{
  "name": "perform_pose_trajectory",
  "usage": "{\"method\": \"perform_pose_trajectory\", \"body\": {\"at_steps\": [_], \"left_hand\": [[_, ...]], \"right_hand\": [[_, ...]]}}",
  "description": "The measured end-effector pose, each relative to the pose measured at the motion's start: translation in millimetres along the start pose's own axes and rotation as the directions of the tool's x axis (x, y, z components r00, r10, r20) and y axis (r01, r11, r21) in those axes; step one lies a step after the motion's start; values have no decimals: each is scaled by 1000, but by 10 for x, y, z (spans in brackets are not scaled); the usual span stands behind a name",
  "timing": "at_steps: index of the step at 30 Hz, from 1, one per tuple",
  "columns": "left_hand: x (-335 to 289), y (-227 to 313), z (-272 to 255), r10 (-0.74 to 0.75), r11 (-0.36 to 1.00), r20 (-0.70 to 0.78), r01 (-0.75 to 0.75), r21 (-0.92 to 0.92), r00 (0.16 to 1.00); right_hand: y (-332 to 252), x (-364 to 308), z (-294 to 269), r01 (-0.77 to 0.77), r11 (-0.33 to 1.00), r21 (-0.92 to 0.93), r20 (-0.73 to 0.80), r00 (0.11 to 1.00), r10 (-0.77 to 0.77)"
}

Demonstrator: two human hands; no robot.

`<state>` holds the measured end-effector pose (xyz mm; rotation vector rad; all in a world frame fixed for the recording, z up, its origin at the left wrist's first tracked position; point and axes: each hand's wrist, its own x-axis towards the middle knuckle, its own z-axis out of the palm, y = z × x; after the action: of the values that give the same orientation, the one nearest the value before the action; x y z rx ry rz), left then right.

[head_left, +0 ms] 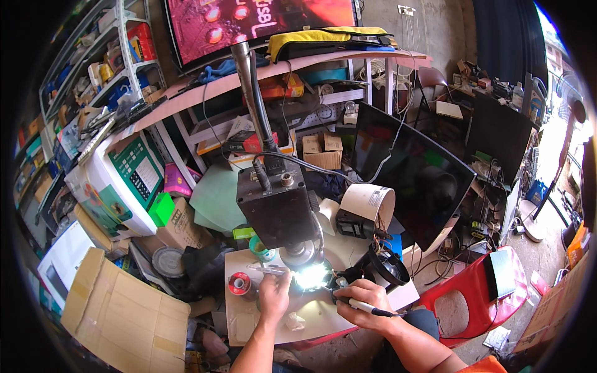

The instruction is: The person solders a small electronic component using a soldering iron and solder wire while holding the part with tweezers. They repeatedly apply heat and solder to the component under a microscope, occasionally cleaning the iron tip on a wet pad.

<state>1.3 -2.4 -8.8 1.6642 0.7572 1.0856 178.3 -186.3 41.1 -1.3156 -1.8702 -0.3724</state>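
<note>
My left hand (275,295) is closed around a slim silvery tool (264,269) that looks like tweezers; its tip is lost near the glare. My right hand (364,299) grips a white-and-black soldering iron (362,306), whose cord trails toward my right forearm. Both hands meet around a brightly lit spot under a black microscope camera (273,208) with a ring light (309,275). Glare washes out the small workpiece there. Left of my left hand stands a red-ended spool of solder wire (239,284). Behind it is a small green tub (261,248).
A black round housing (384,266) with wires lies right of the light on the pale work board (249,332). A large dark screen (410,177) leans behind. A red plastic chair (479,298) stands at right, an open cardboard box (124,314) at left. The microscope's pole (254,93) rises behind.
</note>
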Motion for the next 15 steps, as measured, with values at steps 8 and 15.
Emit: {"method": "perform_pose_trajectory", "body": {"at_steps": [8,15], "left_hand": [[12,-46,6,4,999,4,-4,-47,1000],[6,-11,10,2,1000,7,-2,-29,1000]], "right_hand": [[4,2,2,18,1000,-21,11,1000,-17],[6,0,8,20,999,-27,6,1000,-19]]}}
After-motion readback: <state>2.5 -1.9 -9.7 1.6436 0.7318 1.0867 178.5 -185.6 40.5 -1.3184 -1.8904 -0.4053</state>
